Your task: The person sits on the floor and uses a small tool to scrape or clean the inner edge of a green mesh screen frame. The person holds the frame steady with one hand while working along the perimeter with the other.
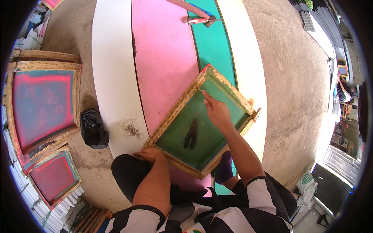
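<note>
Rectangular wooden screen frame with worn, pale-yellow rails and green mesh [180,105]: one, lying askew over a striped white, pink and green board [165,50], between my two hands. Long axis runs from near the left hand away and rightward, past the right hand; one corner, marked red, points outward beyond the right fingertips.

Left hand [150,154]: against the frame's left corner, fingers partly hidden; I cannot tell how firmly it grips.

Right hand [217,112]: above the mesh, index finger stretched toward the far-left rail, other fingers curled. A pale sliver shows at its fingertip, too small for me to identify; I cannot tell whether it is grasped.

Dark pliers [191,134]: on the mesh, left of and nearer me than the right hand; nose pointing away, handles toward me.

Dark, wiry scraps [131,129]: beyond the left hand, leftward.

Black plastic bag [94,130]: farther left of that hand.

Red-and-white-handled screwdriver [196,21]: well beyond the right hand, shaft pointing right.
</note>
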`<action>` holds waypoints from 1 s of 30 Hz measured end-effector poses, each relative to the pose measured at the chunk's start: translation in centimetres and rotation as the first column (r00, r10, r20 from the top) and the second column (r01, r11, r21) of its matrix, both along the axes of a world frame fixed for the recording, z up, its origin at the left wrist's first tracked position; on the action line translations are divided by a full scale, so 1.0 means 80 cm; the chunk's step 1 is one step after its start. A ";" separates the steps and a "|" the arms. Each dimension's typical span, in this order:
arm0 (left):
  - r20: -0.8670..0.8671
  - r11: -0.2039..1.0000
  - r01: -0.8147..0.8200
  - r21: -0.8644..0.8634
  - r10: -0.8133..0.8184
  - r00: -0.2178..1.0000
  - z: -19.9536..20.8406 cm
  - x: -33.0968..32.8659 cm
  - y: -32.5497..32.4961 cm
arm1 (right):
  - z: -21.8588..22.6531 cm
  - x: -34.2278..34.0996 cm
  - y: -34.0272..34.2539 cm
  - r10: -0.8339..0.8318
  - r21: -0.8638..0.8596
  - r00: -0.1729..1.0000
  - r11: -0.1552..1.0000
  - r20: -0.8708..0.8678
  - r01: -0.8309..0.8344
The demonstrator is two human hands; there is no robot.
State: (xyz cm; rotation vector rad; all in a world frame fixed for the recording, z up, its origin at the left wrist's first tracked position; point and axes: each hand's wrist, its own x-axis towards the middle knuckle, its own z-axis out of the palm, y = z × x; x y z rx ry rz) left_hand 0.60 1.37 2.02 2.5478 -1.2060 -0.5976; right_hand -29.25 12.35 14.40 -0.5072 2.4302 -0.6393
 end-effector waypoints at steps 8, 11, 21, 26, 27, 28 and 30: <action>-0.019 1.000 -0.008 -0.010 0.008 1.000 0.023 -0.014 -0.003 | 0.034 -0.009 -0.026 0.186 0.282 0.983 0.943 0.001 -0.179; -0.020 0.999 -0.027 0.027 0.027 0.999 0.021 -0.015 -0.001 | 0.048 -0.010 -0.035 0.221 0.368 0.975 0.906 0.011 -0.209; 0.129 0.990 0.112 0.089 -0.122 0.984 -0.024 0.025 0.002 | 0.030 -0.005 -0.037 0.211 0.287 0.978 0.937 -0.006 -0.200; 0.191 0.991 0.112 0.079 -0.125 0.974 -0.019 0.019 -0.004 | 0.025 0.000 -0.041 0.263 0.470 0.963 0.844 0.060 -0.259; 0.199 0.987 0.119 0.106 -0.138 0.970 -0.015 0.015 -0.003 | 0.021 0.002 -0.034 0.204 0.364 0.978 0.908 0.049 -0.208; 0.132 0.992 0.069 0.103 -0.082 0.988 0.017 -0.015 -0.002 | 0.009 0.000 -0.019 0.134 0.259 0.990 0.955 0.048 -0.142; 0.007 1.000 -0.004 0.020 0.004 1.000 0.032 -0.027 -0.003 | -0.019 -0.005 -0.003 0.049 -0.004 0.996 0.999 0.068 -0.049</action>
